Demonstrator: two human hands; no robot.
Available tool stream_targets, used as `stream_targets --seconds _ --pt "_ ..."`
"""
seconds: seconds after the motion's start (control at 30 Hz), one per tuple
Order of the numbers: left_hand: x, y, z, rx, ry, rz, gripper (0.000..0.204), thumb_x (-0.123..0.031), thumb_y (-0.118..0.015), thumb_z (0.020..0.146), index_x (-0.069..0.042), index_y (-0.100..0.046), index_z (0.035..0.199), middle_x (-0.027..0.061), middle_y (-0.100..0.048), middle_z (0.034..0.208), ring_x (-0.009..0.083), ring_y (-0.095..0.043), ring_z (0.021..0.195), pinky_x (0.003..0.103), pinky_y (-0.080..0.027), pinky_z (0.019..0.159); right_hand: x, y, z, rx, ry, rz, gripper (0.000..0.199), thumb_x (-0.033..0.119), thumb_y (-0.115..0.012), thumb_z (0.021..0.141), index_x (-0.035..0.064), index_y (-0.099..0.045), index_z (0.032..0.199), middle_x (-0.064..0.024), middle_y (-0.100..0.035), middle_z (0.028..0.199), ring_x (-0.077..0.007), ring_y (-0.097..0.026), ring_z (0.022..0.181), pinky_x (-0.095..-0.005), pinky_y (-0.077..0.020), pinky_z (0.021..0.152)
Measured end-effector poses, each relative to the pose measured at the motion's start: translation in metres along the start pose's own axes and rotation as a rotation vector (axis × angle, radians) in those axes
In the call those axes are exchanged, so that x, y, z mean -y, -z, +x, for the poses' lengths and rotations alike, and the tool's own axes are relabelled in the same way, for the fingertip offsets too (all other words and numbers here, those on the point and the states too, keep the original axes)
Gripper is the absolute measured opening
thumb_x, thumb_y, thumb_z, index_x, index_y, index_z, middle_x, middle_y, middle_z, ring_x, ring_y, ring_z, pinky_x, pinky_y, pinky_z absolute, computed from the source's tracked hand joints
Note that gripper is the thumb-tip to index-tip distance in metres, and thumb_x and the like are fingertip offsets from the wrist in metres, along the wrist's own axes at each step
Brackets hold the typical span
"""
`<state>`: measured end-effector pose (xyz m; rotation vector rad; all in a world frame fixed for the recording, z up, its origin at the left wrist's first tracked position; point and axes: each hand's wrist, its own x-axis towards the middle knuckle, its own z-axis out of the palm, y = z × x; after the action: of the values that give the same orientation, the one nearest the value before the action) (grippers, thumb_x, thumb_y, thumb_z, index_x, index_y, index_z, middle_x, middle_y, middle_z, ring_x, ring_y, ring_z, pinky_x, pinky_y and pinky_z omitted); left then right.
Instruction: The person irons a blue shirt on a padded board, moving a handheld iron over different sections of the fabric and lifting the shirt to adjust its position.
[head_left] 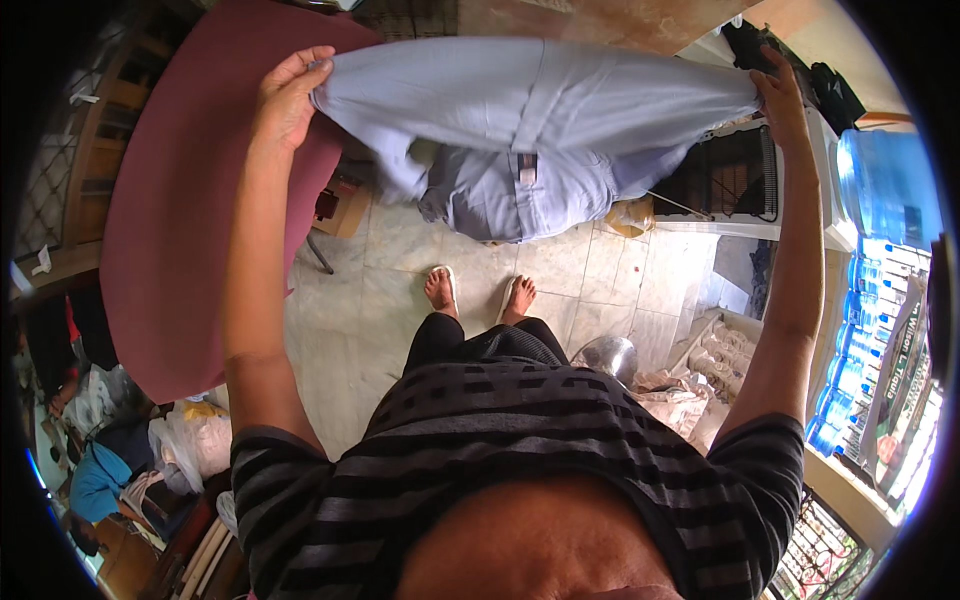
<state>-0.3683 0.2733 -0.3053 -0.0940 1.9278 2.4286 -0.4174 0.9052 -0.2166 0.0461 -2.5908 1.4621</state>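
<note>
A light blue shirt (pixel 440 92) is stretched wide between my two raised hands, in front of me and off the floor. My left hand (pixel 292 95) pinches one end of the cloth at the left, fingers closed on it. At the right, my right hand (pixel 783 95) grips the other end, its fingers partly hidden by the fabric. The middle of the shirt hangs down in loose folds, with a dark label showing near its centre. Part of the left side looks smeared by motion.
A long table with a maroon cover (pixel 165 230) runs along the left. Plastic bags (pixel 190 440) and clothes lie behind it. On the right are a white appliance (pixel 825 180), blue water bottles (pixel 890 190), a metal bowl (pixel 607 358) and bundles (pixel 720 355) on the tiled floor.
</note>
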Motion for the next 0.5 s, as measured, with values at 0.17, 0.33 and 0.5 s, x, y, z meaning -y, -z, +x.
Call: stream_targets --seconds 0.17,0.33,0.5 --pt "0.02 -0.028 -0.014 -0.119 -0.042 0.021 0.019 0.001 -0.061 0.092 0.001 -0.065 0.11 0.0073 -0.064 0.101 0.0154 -0.062 0.096 0.031 -0.052 0.084 -0.035 0.001 -0.017 -0.017 -0.04 0.051 0.05 0.012 -0.061 0.096 0.0114 -0.044 0.143 -0.0108 -0.067 0.103 -0.0099 -0.058 0.086 -0.0246 -0.0479 0.07" --pt "0.114 -0.034 -0.078 -0.32 0.041 0.045 0.016 0.004 -0.058 0.086 0.0 -0.066 0.099 0.0061 -0.063 0.099 0.0135 -0.059 0.094 0.028 -0.048 0.084 -0.13 -0.036 -0.076 0.006 -0.083 -0.033 0.051 0.007 -0.062 0.095 0.0094 -0.044 0.143 0.0062 -0.049 0.074 -0.0016 -0.039 0.065 -0.0166 -0.0311 0.057" --pt "0.304 -0.039 -0.136 -0.484 0.189 0.239 0.011 0.003 -0.062 0.081 -0.007 -0.067 0.082 -0.0056 -0.059 0.081 0.0052 -0.051 0.076 0.021 -0.039 0.069 -0.298 -0.106 -0.152 0.077 -0.242 0.012 0.049 -0.002 -0.061 0.09 0.0091 -0.052 0.136 0.0084 -0.041 0.073 -0.0032 -0.038 0.069 -0.0182 -0.0338 0.063"
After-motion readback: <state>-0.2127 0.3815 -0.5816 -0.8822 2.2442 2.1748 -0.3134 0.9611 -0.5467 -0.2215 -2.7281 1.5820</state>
